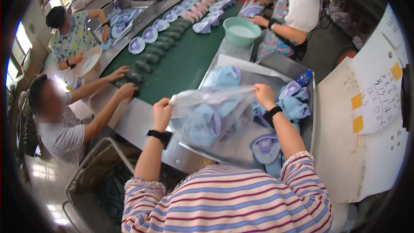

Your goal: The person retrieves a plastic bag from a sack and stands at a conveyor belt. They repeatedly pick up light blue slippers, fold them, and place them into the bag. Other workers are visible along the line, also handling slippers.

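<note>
My left hand [162, 111] and my right hand [264, 94] both grip the top edge of a clear plastic bag [211, 116], holding it up over a metal tray [241, 144]. Light blue shoe pieces show through the bag. More blue and lilac shoe pieces [293, 103] lie loose in the tray to the right of the bag and under my right forearm. Both wrists carry black bands.
A green conveyor belt [177, 71] runs away to the upper left, carrying dark green pieces [153, 56] and lilac pieces [151, 34]. Other people work along it. A teal bowl [242, 30] stands ahead. White board with yellow notes [371, 103] is at right; a bin [103, 181] lower left.
</note>
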The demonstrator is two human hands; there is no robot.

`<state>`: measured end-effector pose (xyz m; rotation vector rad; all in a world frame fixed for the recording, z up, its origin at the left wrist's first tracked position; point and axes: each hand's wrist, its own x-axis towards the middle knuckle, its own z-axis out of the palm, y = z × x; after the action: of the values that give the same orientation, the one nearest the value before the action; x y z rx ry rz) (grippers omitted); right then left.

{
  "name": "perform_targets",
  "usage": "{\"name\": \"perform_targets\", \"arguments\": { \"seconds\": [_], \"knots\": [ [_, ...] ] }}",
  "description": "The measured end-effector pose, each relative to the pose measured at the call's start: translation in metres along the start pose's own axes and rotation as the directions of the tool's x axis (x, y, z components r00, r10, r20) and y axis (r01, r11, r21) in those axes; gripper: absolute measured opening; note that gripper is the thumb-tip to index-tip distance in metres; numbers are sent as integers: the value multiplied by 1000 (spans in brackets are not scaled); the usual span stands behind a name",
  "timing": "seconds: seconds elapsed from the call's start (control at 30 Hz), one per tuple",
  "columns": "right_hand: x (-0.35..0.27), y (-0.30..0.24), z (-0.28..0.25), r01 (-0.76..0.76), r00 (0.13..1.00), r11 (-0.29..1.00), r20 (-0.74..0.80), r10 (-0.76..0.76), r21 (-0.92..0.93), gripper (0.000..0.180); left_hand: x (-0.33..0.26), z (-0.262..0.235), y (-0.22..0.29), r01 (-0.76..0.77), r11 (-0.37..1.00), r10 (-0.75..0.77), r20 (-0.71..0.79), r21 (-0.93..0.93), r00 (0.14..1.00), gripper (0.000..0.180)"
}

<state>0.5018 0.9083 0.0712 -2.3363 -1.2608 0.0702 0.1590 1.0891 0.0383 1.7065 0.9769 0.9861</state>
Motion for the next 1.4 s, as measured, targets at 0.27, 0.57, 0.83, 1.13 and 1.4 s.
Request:
{"name": "perform_targets", "arguments": {
  "seconds": [0.27,0.57,0.83,1.13,1.4],
  "knots": [
    [-17,-92,5,637,770,759,-162,-617,137,44,-14,35,41,-550,768,577,18,327,816,16],
    [13,-3,-26,283,949,959,144,-281,3,16,-8,-120,-10,22,995,-9,-133,93,991,20],
    [15,17,-64,333,867,936,-427,-256,116,26,-48,-138,34,-191,981,143,-592,-19,793,36],
    [-31,-129,30,857,509,498,64,-859,-128,11,-37,2,56,-681,523,382,572,513,725,16],
    [-71,-95,-25,884,336,403,278,-900,238,17,-110,-24,108,-670,742,466,736,-24,490,16]
  ]
}}
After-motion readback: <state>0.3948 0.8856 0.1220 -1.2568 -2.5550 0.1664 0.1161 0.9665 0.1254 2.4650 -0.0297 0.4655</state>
